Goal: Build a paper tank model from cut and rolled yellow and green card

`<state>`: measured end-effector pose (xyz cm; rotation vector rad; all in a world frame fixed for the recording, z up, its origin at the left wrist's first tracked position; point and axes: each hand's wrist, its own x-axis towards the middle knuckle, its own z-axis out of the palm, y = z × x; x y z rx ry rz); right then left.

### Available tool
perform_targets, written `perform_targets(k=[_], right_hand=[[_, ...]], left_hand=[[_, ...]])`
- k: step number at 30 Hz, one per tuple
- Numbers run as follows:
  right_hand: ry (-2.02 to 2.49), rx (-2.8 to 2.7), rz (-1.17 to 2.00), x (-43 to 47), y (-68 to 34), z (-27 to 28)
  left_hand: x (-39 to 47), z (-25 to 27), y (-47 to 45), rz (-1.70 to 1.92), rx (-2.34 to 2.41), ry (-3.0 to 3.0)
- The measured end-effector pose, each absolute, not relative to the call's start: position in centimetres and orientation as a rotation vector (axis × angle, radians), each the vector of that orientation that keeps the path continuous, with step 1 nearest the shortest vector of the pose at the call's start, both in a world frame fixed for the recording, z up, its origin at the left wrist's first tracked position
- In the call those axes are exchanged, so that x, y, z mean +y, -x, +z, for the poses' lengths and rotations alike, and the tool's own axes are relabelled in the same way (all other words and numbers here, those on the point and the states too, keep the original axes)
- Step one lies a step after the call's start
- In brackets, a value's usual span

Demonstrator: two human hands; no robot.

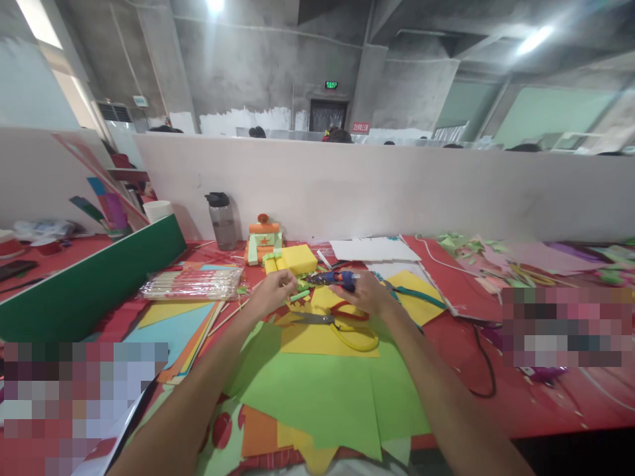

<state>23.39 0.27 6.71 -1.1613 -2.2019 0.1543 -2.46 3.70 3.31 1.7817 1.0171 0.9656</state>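
Note:
My right hand [370,292] is wrapped round a blue glue gun [341,279], its nozzle pointing left. Just left of the nozzle, my left hand [282,285] has its fingers drawn together; whatever they pinch is too small to make out. Behind the hands lies a yellow paper-covered block [297,259] with small yellow rolls at its left. Below them, scissors with red and yellow handles [354,336] rest on yellow paper [302,342], above large green sheets [317,390]. Teal-handled scissors [421,295] lie right of my right hand.
A grey water bottle [221,221] and an orange-and-green paper model [264,241] stand near the white partition [377,192]. At left are bagged sticks [193,283], coloured paper and a green board [99,274]. White sheets [374,250], a cable and paper scraps lie at right.

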Motion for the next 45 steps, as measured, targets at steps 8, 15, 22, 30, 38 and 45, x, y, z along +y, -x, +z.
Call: perform_targets(k=[8,15,22,30,38,45], right_hand=[[1.163,-2.218,0.150,0.3,-23.5,6.7],[1.188,-2.227,0.145,0.2,-23.4,6.9],[1.198,-2.221,0.176,0.0,-23.4,7.1],[1.232,-2.231,0.190,0.2,-23.5,7.1],[1.224,-2.175,0.348,0.1,-23.9,6.9],[1.267,-2.006,0.448,0.2,-24.1,7.5]], left_hand=[[3.3,3.9,2.4,0.963,1.054,-1.779],[2.9,4.7,2.5,0.973,1.053,-1.734],[3.4,4.3,2.6,1.006,1.051,-1.681],[3.5,4.2,2.8,1.021,1.077,-1.650],[3.4,4.5,2.8,1.026,1.118,-1.643],[3.5,4.2,2.8,1.018,1.065,-1.657]])
